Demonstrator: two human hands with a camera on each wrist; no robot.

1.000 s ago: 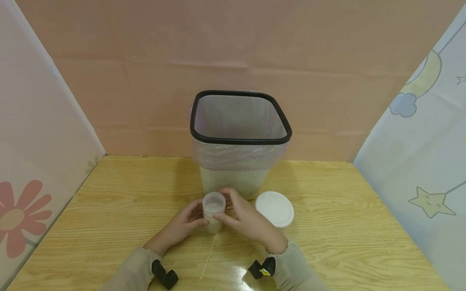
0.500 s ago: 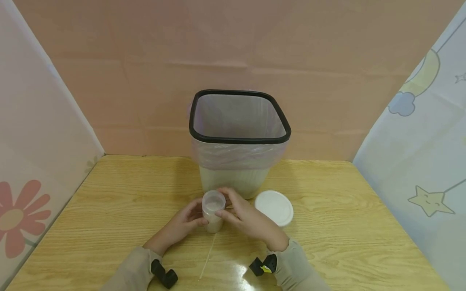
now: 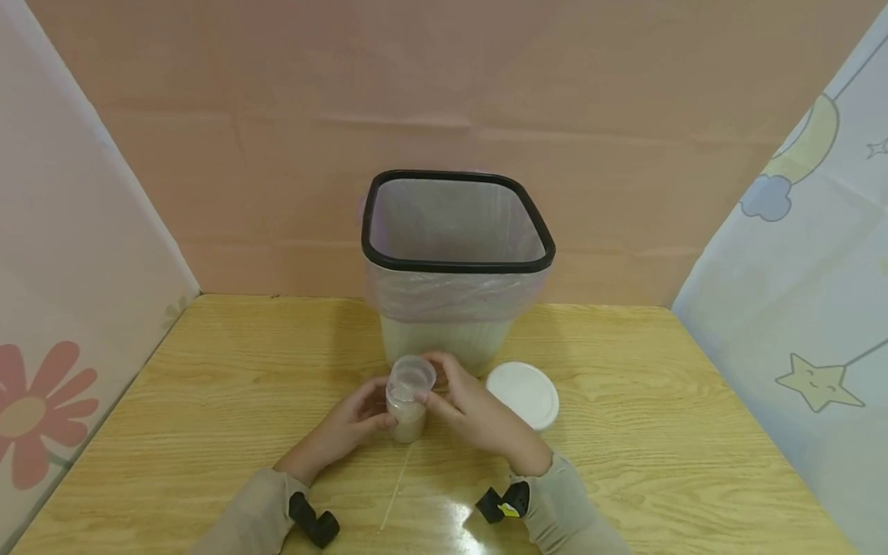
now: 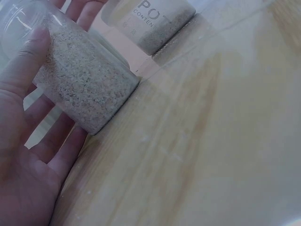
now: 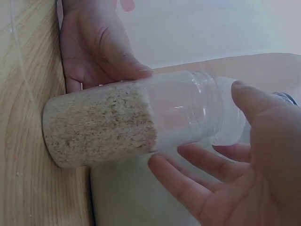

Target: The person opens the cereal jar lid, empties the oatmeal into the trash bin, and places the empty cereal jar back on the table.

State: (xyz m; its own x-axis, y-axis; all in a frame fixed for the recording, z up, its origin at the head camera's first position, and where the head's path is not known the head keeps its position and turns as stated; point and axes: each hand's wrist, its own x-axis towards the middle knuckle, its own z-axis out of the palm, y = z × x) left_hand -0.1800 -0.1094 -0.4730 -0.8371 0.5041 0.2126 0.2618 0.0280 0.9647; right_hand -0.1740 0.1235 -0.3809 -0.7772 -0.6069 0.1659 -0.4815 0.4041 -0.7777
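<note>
Head view: the left grip (image 3: 348,425) clasps a clear jar (image 3: 408,422) on the counter (image 3: 208,401); the right grip (image 3: 473,412) pinches its translucent lid (image 3: 414,372).

I take this for a small screened-off booth with household things in it; a wood-grain counter (image 3: 243,401) runs back to a creased pink sheet (image 3: 444,92); the pale left panel (image 3: 76,216) carries a red flower (image 3: 24,416), the pale right panel (image 3: 784,277) a moon (image 3: 808,146), cloud (image 3: 766,198) and smiling star (image 3: 821,383), nursery-like; the lined waste bin (image 3: 451,301) and clear jar (image 5: 101,125) look homely; which room surrounds it, I cannot tell.
</note>
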